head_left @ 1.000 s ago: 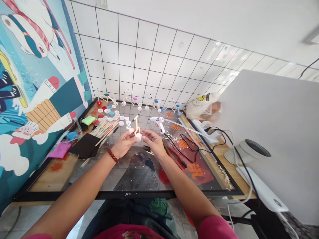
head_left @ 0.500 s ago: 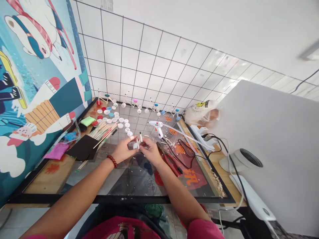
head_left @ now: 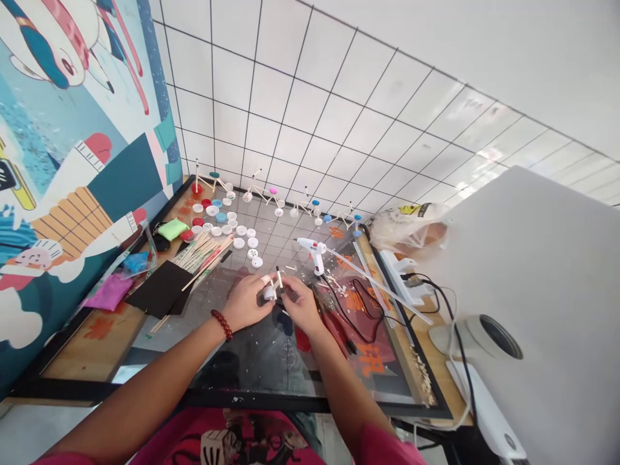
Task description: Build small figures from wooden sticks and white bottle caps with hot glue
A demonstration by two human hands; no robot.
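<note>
As left hand [head_left: 246, 302] curls around stick model [head_left: 270, 294], right hand [head_left: 301, 306] pinches it.

Obstacle beyond the hands [head_left: 301, 307]: glue gun [head_left: 312, 247]

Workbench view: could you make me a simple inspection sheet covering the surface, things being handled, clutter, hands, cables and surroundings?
Surface: glass top, black frame; pale scraps scattered right of the hands.
Things handled: small stick-and-cap model, between both hands; similar ones line the back edge.
Clutter: loose caps, sticks, black sheets, glue gun, red-handled tool partly behind the right arm.
Left hand: holds the model; beaded bracelet at the wrist.
Right hand: fingers on the model.
Cables: black cords on the right, some looping over the glass; power strip beside them.
Surroundings: mural left, gridded wall behind, plastic bag far right.
</note>
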